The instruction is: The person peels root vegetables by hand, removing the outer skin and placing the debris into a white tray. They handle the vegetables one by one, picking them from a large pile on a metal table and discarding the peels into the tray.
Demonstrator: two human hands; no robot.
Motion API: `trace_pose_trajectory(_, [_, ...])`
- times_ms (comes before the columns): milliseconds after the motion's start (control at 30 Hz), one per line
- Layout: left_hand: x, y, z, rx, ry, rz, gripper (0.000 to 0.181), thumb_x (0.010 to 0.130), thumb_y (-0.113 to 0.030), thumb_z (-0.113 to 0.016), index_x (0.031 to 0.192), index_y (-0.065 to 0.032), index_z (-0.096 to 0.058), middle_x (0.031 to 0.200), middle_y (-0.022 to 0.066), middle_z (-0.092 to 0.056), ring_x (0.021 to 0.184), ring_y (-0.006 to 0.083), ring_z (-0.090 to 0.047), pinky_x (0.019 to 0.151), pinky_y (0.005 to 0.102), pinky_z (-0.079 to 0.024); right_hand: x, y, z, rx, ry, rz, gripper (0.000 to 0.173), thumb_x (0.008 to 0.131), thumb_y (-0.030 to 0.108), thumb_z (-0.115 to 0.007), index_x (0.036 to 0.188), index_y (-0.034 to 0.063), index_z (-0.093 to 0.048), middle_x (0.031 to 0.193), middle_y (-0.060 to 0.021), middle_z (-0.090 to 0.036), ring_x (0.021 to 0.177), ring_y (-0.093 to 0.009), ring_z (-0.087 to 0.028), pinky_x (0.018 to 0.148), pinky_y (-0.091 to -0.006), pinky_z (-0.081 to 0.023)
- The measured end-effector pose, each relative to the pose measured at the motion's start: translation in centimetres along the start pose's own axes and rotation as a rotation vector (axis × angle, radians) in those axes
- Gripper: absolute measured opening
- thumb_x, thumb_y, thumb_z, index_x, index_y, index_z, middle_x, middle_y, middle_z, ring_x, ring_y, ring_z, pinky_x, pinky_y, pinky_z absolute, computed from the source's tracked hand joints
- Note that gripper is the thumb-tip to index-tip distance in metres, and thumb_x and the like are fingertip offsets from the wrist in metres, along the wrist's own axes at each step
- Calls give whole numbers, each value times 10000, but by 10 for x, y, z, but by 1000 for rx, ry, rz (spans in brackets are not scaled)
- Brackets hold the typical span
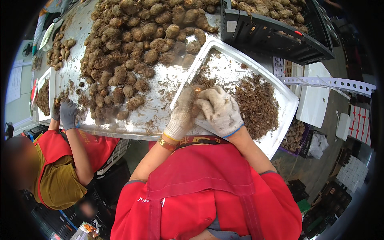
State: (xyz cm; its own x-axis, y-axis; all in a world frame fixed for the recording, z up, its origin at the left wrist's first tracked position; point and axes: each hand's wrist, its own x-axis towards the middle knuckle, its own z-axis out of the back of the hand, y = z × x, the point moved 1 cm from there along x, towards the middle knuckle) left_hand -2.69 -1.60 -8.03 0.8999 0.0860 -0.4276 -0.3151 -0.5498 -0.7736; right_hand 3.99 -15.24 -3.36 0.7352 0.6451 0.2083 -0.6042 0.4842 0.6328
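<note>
My left hand [183,112], in a soiled white knit glove, is closed around a taro corm [197,90], of which a brownish-orange end shows between the fingers. Against the corm's right side press the bent fingers of my right hand [217,109], gloved alike with a blue cuff edge. Both hands are above the near left rim of a white foam tray [286,87]. In that tray lies a heap of brown root fibres [256,105]. A large pile of hairy taro corms [129,45] covers the metal table [162,78] beyond my left hand.
A black plastic crate [270,33] of corms stands at the upper right. On the left, a co-worker's gloved hands [67,112] work at the table beside a smaller white tray [51,90] of fibres. A perforated white metal bar [330,82] juts out at the right.
</note>
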Motion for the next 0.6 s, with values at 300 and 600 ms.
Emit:
trace_pose_trajectory(300, [9, -7, 0, -816, 208, 159, 545, 996, -474, -358, 1266, -20, -494, 1012, 163, -633, 866, 256, -625, 748, 339, -518, -6, -7, 18, 366, -66, -416, 181, 929, 78, -510, 1032, -4, -634, 917, -122, -675, 830, -226, -683, 742, -314, -544])
trace_pose_trajectory(600, [9, -5, -5, -889, 364, 28, 669, 946, -589, -382, 1355, -62, -425, 1312, 178, -504, 1198, 314, -496, 1032, 496, -403, -3, 17, -2, 493, 4, -335, 428, 817, 254, -717, 1133, 3, -573, 964, -184, -650, 805, -251, -668, 765, -335, -548])
